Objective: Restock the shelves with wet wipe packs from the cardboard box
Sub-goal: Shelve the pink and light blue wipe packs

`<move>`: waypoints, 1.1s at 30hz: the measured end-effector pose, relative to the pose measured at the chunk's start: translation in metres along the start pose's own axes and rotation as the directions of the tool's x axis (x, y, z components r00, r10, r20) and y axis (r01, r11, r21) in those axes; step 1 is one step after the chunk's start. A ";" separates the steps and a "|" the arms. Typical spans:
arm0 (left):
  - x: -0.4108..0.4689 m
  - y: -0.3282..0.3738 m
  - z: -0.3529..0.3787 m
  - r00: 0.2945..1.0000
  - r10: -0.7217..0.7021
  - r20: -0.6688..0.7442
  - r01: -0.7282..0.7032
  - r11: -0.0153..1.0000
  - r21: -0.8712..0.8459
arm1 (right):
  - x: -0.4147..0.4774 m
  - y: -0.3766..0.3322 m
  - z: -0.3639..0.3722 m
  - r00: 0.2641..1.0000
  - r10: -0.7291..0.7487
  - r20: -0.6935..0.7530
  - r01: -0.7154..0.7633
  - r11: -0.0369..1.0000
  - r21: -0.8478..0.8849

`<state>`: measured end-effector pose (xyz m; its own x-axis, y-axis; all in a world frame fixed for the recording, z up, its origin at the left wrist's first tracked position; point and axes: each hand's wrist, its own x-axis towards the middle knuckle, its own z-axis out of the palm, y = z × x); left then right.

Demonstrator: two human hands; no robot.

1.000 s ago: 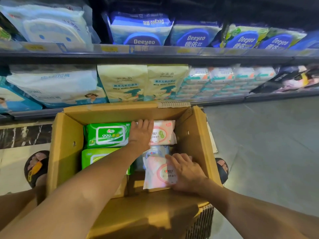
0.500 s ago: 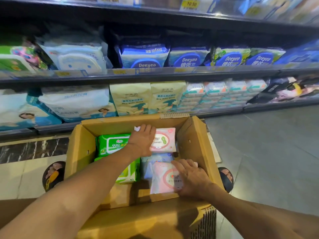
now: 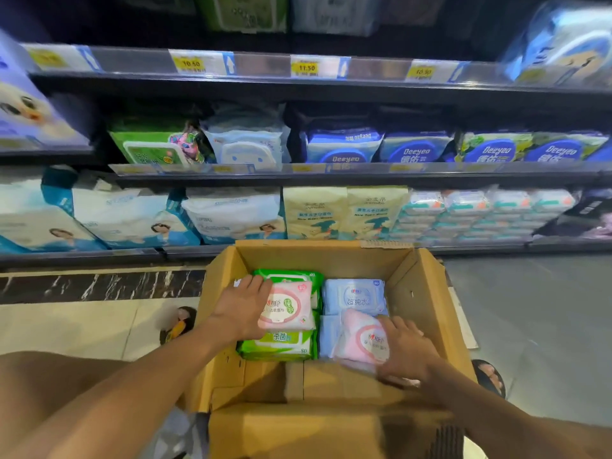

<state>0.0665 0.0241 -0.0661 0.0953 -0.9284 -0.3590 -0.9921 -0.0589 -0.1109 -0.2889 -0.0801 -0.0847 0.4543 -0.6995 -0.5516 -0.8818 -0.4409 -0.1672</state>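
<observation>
Left hand [image 3: 243, 304]: inside the cardboard box [image 3: 427, 293], fingers curled around the left edge of a pink wet wipe pack [image 3: 287, 306], gripping it. That pack lies on top of two green wet wipe packs [image 3: 276, 346], one at the far side, one nearer, in the left half of the box.

Right hand [image 3: 405, 351]: also in the box, fingers spread and closed on a second pink pack [image 3: 362, 339], which is tilted, its near edge under the palm. Beneath and beyond it, pale blue wet wipe packs [image 3: 354, 294] fill the right half.

Box: open-topped, flaps folded outward, standing on the floor [image 3: 536, 319] before the shelves [image 3: 331, 175].

Shelves: lowest tier holds large white-and-blue bags, two cream bags [image 3: 344, 213] and stacked small packs [image 3: 480, 213]; middle tier holds green, white and blue "Deeyeo" packs [image 3: 415, 150]; upper edge carries yellow price labels [image 3: 306, 67].

Sandalled feet show on either side of the box.
</observation>
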 end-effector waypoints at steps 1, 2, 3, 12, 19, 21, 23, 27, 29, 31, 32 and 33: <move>-0.001 0.002 0.004 1.000 -0.002 0.000 0.002 1.000 -0.025 | 0.006 -0.002 0.001 1.000 0.022 0.002 -0.022 1.000 0.019; -0.002 0.005 0.009 1.000 -0.015 0.007 0.016 0.998 -0.061 | 0.012 -0.005 0.002 0.999 0.043 0.004 -0.043 0.998 0.037; -0.004 0.009 0.014 0.999 -0.038 0.025 0.041 0.993 -0.107 | 0.018 -0.008 0.003 0.998 0.062 0.005 -0.062 0.997 0.044; -0.015 0.029 0.042 0.944 -0.331 -0.008 0.235 0.686 -0.689 | 0.064 -0.023 0.046 0.982 0.181 -0.047 -0.174 0.976 0.130; -0.013 0.064 0.057 0.650 -0.708 0.278 0.376 -0.019 -0.926 | 0.061 -0.001 0.067 0.950 0.277 -0.145 -0.151 0.813 0.563; -0.008 0.062 0.063 0.569 -0.675 0.469 0.415 -0.257 -0.873 | 0.055 -0.006 0.061 0.913 0.394 -0.107 -0.242 0.733 0.635; -0.003 0.055 0.069 0.556 -0.615 0.559 0.435 -0.358 -0.826 | 0.051 -0.016 0.058 0.886 0.460 -0.058 -0.307 0.674 0.672; 0.007 0.042 0.071 0.563 -0.551 0.616 0.505 -0.362 -0.784 | 0.051 -0.024 0.055 0.813 0.577 0.078 -0.414 0.479 0.774; 0.009 0.039 0.072 0.565 -0.549 0.616 0.517 -0.347 -0.782 | 0.051 -0.024 0.058 0.781 0.611 0.127 -0.443 0.399 0.803; 0.008 0.040 0.067 0.563 -0.542 0.624 0.522 -0.352 -0.777 | 0.051 -0.025 0.064 0.754 0.626 0.198 -0.459 0.288 0.841; 0.007 0.039 0.065 0.565 -0.533 0.630 0.523 -0.359 -0.773 | 0.053 -0.024 0.068 0.748 0.619 0.239 -0.447 0.204 0.871; 0.006 0.039 0.060 0.577 -0.522 0.629 0.520 -0.360 -0.775 | 0.053 -0.024 0.069 0.751 0.596 0.285 -0.431 0.115 0.895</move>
<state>0.0329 0.0379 -0.1284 0.6239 -0.2742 -0.7319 0.3428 -0.7455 0.5715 -0.2522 -0.0673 -0.1664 -0.2201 -0.6277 -0.7467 -0.4101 0.7541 -0.5130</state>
